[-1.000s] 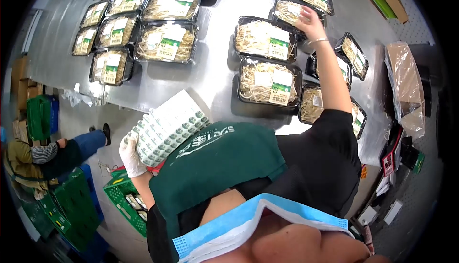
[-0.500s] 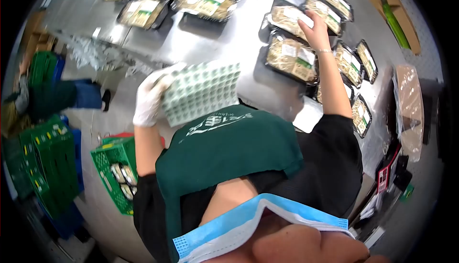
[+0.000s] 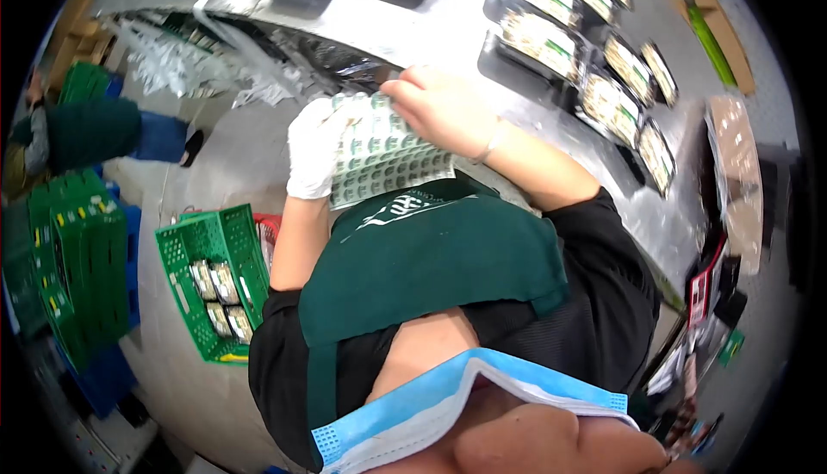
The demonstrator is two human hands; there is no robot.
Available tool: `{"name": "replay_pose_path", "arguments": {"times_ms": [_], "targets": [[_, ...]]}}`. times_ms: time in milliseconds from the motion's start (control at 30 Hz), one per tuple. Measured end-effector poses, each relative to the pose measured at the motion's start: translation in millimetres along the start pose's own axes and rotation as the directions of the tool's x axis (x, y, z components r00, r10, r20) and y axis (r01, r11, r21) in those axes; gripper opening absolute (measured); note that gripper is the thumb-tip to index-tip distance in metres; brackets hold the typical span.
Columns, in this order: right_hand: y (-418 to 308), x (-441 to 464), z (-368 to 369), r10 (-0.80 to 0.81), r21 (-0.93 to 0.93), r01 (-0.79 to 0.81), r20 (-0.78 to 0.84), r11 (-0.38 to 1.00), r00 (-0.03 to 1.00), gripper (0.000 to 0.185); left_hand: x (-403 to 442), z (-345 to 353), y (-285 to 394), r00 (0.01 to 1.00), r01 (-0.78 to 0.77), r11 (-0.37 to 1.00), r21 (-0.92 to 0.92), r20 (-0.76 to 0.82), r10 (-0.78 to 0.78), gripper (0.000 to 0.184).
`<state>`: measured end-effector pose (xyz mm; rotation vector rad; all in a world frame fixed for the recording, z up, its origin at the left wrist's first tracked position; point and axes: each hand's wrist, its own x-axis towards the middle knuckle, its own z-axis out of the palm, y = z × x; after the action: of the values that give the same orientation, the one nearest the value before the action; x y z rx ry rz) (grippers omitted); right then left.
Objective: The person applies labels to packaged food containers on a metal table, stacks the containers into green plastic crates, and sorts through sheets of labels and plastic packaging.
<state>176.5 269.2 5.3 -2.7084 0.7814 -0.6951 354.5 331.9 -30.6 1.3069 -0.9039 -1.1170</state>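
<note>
1 gloved left hand (image 3: pixel 312 148) grasps the printed sheet (image 3: pixel 392 161) beside the surface (image 3: pixel 457 30); the right hand (image 3: pixel 448 117) meets the sheet, its grip impossible to tell. Trays (image 3: pixel 541 45) rest on the surface.

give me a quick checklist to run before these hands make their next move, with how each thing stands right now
1. Label sheet gripped by the left hand: ok
2. Right hand at the sheet's upper part: ok
3. Both hands gloved: not ok, the right is bare
4. Label on the right fingertips: cannot tell
5. Bean sprout trays resting on the steel table: ok
</note>
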Motion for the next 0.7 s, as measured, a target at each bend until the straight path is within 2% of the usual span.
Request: {"name": "replay_pose_path", "arguments": {"times_ms": [67, 133, 200, 267, 333, 567, 633, 667, 700], "targets": [[-6, -12, 7, 0.039, -0.046, -0.040, -0.034, 0.998, 0.999, 0.015, -9, 3, -3, 1.000, 0.002, 1.000, -0.026, 0.030, -0.001, 0.006], [-8, -20, 10, 0.028, -0.131, -0.044, -0.121, 0.990, 0.992, 0.016, -17, 6, -1, 0.998, 0.070, 0.995, -0.075, 0.002, -0.070, 0.004], [-8, -29, 4, 0.033, -0.195, -0.067, -0.176, 0.978, 0.984, 0.014, -21, 5, -5, 0.999, 0.049, 0.997, -0.052, 0.022, -0.048, 0.003], [-5, -36, -8, 0.033, -0.279, -0.029, 0.009, 0.960, 0.999, 0.012, -22, 9, -4, 0.998, 0.066, 0.995, -0.069, 0.008, -0.065, 0.004], [-3, -41, -15, 0.075, -0.297, -0.056, 0.053, 0.953, 0.996, 0.010, -22, 16, -3, 0.998, 0.059, 0.998, -0.039, 0.022, -0.058, 0.005], [30, -47, -32, 0.018, -0.198, -0.023, -0.026, 0.980, 1.000, 0.011, -2, 44, -10, 0.996, 0.086, 0.980, -0.181, 0.050, -0.078, 0.009], [41, -54, -47, 0.087, -0.155, -0.065, 0.140, 0.986, 0.986, 0.014, 0, 67, -2, 0.994, 0.094, 0.978, -0.186, 0.080, -0.080, 0.009], [48, -59, -52, 0.067, -0.134, -0.047, 0.148, 0.990, 0.987, 0.014, 6, 73, -7, 0.991, 0.078, 0.984, -0.159, 0.124, -0.058, 0.008], [55, -64, -56, 0.112, -0.106, -0.100, 0.112, 0.989, 0.987, 0.016, 10, 81, -8, 0.990, 0.064, 0.990, -0.124, 0.136, -0.047, 0.007]]}}
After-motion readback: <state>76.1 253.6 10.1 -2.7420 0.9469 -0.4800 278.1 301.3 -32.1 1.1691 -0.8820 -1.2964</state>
